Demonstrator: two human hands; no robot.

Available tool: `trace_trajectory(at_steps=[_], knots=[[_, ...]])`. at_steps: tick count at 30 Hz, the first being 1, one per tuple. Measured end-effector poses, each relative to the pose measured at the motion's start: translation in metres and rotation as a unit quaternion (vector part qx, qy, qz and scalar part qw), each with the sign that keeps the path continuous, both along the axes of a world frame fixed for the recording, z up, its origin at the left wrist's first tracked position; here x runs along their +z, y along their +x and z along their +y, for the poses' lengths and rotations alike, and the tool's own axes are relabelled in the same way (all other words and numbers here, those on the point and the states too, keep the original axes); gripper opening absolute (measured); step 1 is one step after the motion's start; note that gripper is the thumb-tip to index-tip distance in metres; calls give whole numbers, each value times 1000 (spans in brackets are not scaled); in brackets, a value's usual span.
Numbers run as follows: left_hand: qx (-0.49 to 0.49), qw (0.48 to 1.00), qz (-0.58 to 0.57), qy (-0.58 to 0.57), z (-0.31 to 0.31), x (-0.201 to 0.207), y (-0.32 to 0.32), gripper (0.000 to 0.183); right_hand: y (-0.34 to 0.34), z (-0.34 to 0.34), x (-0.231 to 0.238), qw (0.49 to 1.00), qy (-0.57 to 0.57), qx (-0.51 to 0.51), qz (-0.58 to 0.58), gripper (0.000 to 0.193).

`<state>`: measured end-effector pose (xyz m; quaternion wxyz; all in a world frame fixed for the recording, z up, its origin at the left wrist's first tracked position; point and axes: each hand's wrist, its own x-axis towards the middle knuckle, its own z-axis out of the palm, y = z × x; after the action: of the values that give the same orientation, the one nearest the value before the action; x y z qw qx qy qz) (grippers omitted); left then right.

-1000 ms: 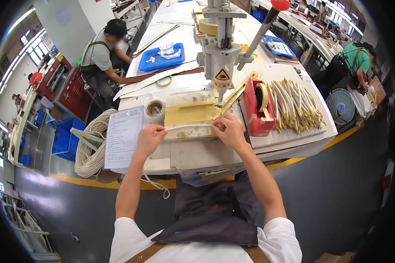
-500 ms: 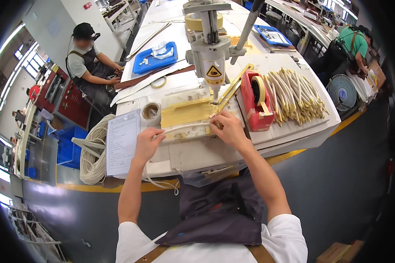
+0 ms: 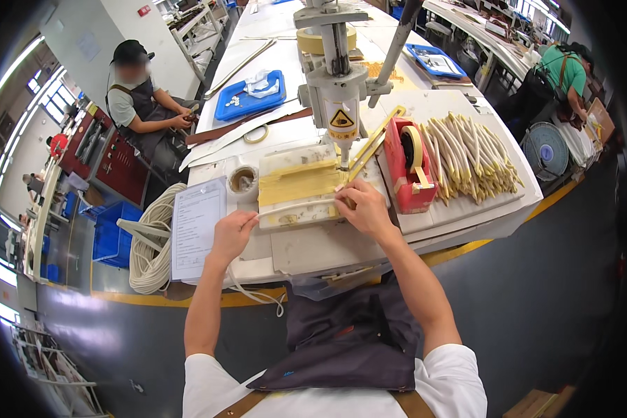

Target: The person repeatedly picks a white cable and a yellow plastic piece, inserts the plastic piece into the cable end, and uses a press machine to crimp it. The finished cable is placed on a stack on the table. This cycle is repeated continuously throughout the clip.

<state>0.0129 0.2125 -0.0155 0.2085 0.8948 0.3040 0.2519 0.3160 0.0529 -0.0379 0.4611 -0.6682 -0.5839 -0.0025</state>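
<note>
A length of white cord (image 3: 296,207) runs almost straight between my hands, across the front of a pale work board (image 3: 303,219). My left hand (image 3: 231,235) pinches its left end, from which more cord seems to hang below the table edge. My right hand (image 3: 364,209) is closed on the other end, just below the tip of a grey hand press (image 3: 343,132). Yellow tape (image 3: 299,181) covers the board behind the cord. Yellow guide strips (image 3: 369,155) slant away beside the press.
Right of the press stand a red tape dispenser (image 3: 412,195) and a pile of cut cords with yellow tips (image 3: 470,157). A tape roll (image 3: 242,181), a paper sheet (image 3: 196,226) and a cord coil (image 3: 150,258) are at left. A co-worker (image 3: 143,104) sits far left.
The cord was bowed upward and is now drawn nearly straight. My left hand has shifted slightly down and left; my right hand keeps its pinch near the press.
</note>
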Motion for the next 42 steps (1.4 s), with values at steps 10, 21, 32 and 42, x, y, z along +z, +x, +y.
trace_trajectory(at_steps=[10,21,32,42], knots=[[21,1000,-6,13,1,-2,-1,16,-6,3,3,1000,-14,-3,-9,13],[99,880,-280,-371,-37,-9,-13,16,56,-108,103,974,-37,-226,0,16],[-134,582,-253,-762,-187,24,21,18,96,-96,125,911,-254,-147,290,29],[-121,668,-243,-693,-190,42,38,21,84,-107,117,803,-83,-50,588,32]])
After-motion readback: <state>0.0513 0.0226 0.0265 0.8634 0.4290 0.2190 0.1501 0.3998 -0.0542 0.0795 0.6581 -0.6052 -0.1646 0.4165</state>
